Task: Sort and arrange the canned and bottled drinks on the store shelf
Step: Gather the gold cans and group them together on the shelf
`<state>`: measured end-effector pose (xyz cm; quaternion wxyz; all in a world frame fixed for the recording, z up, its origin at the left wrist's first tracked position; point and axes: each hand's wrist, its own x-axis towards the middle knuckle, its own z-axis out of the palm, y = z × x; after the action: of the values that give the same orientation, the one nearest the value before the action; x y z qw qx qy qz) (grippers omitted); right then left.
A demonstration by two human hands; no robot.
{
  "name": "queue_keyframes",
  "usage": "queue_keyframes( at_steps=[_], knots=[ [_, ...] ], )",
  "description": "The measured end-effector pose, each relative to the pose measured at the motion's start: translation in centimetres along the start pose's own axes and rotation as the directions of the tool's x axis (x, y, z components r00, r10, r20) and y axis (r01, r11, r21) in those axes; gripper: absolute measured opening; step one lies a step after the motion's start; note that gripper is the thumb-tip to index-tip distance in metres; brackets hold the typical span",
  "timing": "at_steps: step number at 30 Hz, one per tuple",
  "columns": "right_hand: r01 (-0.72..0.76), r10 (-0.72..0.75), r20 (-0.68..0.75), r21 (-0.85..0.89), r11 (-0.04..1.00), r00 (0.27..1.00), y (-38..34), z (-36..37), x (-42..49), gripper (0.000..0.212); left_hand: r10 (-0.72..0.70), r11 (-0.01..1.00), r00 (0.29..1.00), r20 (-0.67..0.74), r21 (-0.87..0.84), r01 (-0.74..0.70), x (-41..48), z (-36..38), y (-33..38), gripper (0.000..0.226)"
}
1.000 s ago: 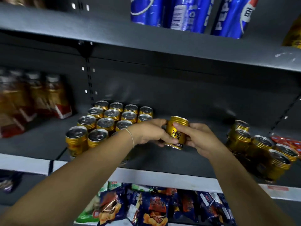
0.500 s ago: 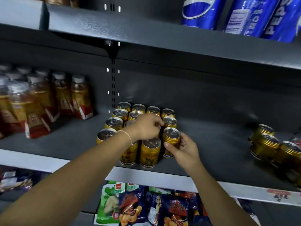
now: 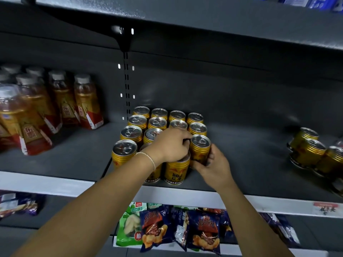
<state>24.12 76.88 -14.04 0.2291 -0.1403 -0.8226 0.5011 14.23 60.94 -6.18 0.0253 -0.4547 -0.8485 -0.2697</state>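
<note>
At the left the tea bottles (image 3: 81,101) stand in their own group. Just beside them is the block of cans (image 3: 157,123), and that is where things have moved. A second ago the gold can (image 3: 200,147) was up in the air between both hands; now it stands upright at the block's right edge, seemingly set down on the shelf (image 3: 250,169). The left hand (image 3: 170,145) lies over a front can (image 3: 176,171), fingers bent, tips against the gold can; whether it grips anything I cannot tell. The right hand (image 3: 213,167) is clamped round the gold can's lower side. One more can looks filed. The loose cans (image 3: 311,153) far right, some tipped, await sorting.
</note>
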Motion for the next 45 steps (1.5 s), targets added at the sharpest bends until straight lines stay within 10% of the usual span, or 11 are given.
queue_keyframes(
  at_steps=[25, 31, 40, 45],
  knots=[
    [0.014, -0.013, 0.045, -0.013, 1.0, 0.999, 0.4, 0.2, 0.3, 0.073, 0.004, 1.0, 0.999, -0.037, 0.02, -0.003, 0.1, 0.2, 0.5, 0.034],
    [-0.114, 0.097, 0.1, 0.187, 0.976, 0.99, 0.7, -2.2, 0.4, 0.105, 0.021, 0.99, 1.0, -0.004, 0.143, -0.02, 0.9, -1.3, 2.2, 0.026],
    [-0.105, 0.116, -0.22, 0.061, 0.993, 0.969, 1.9, -14.8, -0.7, 0.047, 0.136, 0.991, 0.984, -0.112, -0.007, -0.137, 5.9, 4.5, 13.2, 0.028],
    [-0.1, -0.036, -0.373, -0.34, 0.935, 0.927, 3.1, -23.6, -3.4, 0.031, 0.132, 0.983, 0.99, 0.051, -0.137, -0.124, 8.0, 12.5, 19.1, 0.027]
  ],
)
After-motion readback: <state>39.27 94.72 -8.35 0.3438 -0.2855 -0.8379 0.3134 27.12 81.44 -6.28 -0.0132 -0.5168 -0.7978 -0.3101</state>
